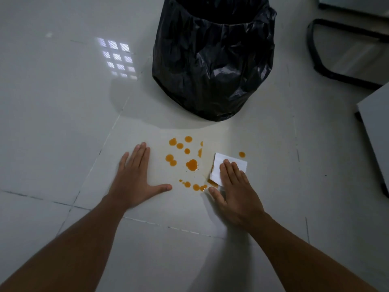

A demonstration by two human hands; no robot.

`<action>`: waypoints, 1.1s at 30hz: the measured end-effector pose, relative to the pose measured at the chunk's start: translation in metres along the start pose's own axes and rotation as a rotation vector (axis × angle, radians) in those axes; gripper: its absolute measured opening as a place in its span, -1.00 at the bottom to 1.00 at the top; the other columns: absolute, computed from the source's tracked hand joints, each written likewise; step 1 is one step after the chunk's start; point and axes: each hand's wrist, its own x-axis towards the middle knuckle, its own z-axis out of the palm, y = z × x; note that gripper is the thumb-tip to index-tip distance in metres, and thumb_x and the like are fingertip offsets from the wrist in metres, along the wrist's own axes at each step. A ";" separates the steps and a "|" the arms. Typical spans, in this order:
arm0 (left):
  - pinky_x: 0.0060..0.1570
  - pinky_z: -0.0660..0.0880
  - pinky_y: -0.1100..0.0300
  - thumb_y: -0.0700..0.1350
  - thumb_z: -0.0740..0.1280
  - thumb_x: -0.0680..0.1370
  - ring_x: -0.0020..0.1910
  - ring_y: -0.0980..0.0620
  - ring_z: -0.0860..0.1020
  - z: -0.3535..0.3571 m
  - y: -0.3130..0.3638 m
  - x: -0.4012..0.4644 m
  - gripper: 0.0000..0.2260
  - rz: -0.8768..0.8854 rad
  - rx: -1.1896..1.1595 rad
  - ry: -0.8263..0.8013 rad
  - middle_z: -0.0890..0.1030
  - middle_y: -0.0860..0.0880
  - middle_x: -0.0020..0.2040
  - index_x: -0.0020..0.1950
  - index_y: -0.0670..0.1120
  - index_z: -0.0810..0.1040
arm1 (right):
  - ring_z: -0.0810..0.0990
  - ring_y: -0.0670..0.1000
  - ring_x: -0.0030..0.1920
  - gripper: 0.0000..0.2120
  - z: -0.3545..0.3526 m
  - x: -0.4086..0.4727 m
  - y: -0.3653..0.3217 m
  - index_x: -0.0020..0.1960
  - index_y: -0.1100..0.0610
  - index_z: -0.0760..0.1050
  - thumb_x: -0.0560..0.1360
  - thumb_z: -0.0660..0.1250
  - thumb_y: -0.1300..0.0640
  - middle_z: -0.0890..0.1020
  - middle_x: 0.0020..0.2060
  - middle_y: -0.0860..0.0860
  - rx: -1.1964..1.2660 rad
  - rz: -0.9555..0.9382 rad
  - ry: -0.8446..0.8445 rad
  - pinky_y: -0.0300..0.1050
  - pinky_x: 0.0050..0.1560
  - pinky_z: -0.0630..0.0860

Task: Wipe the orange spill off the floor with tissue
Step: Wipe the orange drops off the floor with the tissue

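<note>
While the left hand [134,175] lies flat and open on the floor [63,102], empty, the spill [192,164] sits just right of it — scattered orange drops. Right hand [235,190] presses open-palmed on the tissue [231,163] at the spill's right edge. Tissue looks light, soft, likely to tear when wet — best pressed flat. Glossy tile, probably slippery. Bin [212,60] behind.

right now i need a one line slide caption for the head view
Right hand presses folded white tissue beside orange droplets; left hand flat on pale tiled floor.
</note>
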 end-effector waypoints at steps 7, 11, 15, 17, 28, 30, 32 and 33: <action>0.59 -0.04 -0.11 0.68 0.00 0.26 0.64 -0.03 -0.05 -0.001 0.001 0.000 0.21 -0.009 -0.007 0.015 0.00 -0.12 0.66 0.63 -0.18 -0.02 | -0.22 -0.01 0.58 -0.17 0.002 -0.014 0.010 0.61 0.06 -0.23 0.53 -0.18 -0.42 -0.21 0.59 -0.02 0.026 0.115 0.023 0.00 0.56 -0.13; 0.58 0.02 -0.13 0.65 0.06 0.29 0.64 -0.05 0.02 0.002 -0.001 0.000 0.18 -0.003 0.004 0.050 0.06 -0.13 0.66 0.62 -0.18 0.04 | -0.21 0.03 0.59 -0.23 0.004 -0.002 0.016 0.61 0.09 -0.19 0.58 -0.14 -0.35 -0.20 0.60 0.02 0.075 0.181 0.043 0.03 0.55 -0.16; 0.58 0.03 -0.13 0.65 0.06 0.29 0.64 -0.05 0.03 0.003 -0.001 -0.001 0.18 -0.006 0.014 0.053 0.08 -0.13 0.65 0.62 -0.19 0.06 | -0.22 0.03 0.58 -0.16 -0.001 0.018 0.016 0.60 0.15 -0.22 0.55 -0.12 -0.37 -0.20 0.60 0.02 0.164 0.259 0.045 0.01 0.55 -0.19; 0.58 0.03 -0.13 0.65 0.06 0.29 0.63 -0.05 0.04 0.001 -0.001 -0.001 0.17 -0.006 0.009 0.055 0.08 -0.13 0.65 0.61 -0.19 0.06 | -0.23 0.02 0.58 -0.17 -0.006 0.029 0.017 0.60 0.15 -0.22 0.56 -0.08 -0.36 -0.20 0.60 0.03 0.177 0.263 0.028 0.00 0.54 -0.21; 0.59 0.01 -0.12 0.66 0.04 0.29 0.64 -0.03 0.00 -0.003 0.000 0.000 0.18 -0.022 -0.005 0.035 0.05 -0.11 0.66 0.62 -0.18 0.03 | -0.27 -0.11 0.56 -0.21 -0.017 0.062 -0.014 0.61 0.07 -0.19 0.57 -0.08 -0.37 -0.18 0.60 -0.06 0.253 -0.011 -0.084 -0.12 0.52 -0.26; 0.59 -0.01 -0.11 0.66 0.06 0.28 0.64 -0.02 -0.02 -0.003 0.000 0.000 0.18 -0.019 -0.014 0.031 0.03 -0.10 0.66 0.62 -0.17 0.02 | -0.27 -0.13 0.56 -0.25 -0.010 0.048 -0.016 0.61 0.05 -0.17 0.59 -0.08 -0.34 -0.16 0.60 -0.08 0.198 -0.069 -0.043 -0.15 0.50 -0.26; 0.59 -0.02 -0.11 0.66 0.08 0.27 0.64 -0.01 -0.03 -0.003 0.000 0.000 0.19 -0.020 -0.029 0.027 0.02 -0.10 0.66 0.62 -0.16 0.02 | -0.27 -0.12 0.56 -0.24 -0.006 0.040 -0.011 0.61 0.05 -0.18 0.58 -0.09 -0.35 -0.16 0.60 -0.08 0.111 -0.109 -0.030 -0.11 0.53 -0.23; 0.59 -0.03 -0.10 0.65 0.09 0.27 0.64 -0.01 -0.03 -0.003 0.000 0.001 0.19 -0.018 -0.036 0.025 0.03 -0.10 0.66 0.62 -0.16 0.03 | -0.26 -0.11 0.56 -0.23 -0.006 0.038 -0.008 0.61 0.06 -0.18 0.58 -0.10 -0.36 -0.16 0.60 -0.07 0.068 -0.121 -0.033 -0.09 0.55 -0.21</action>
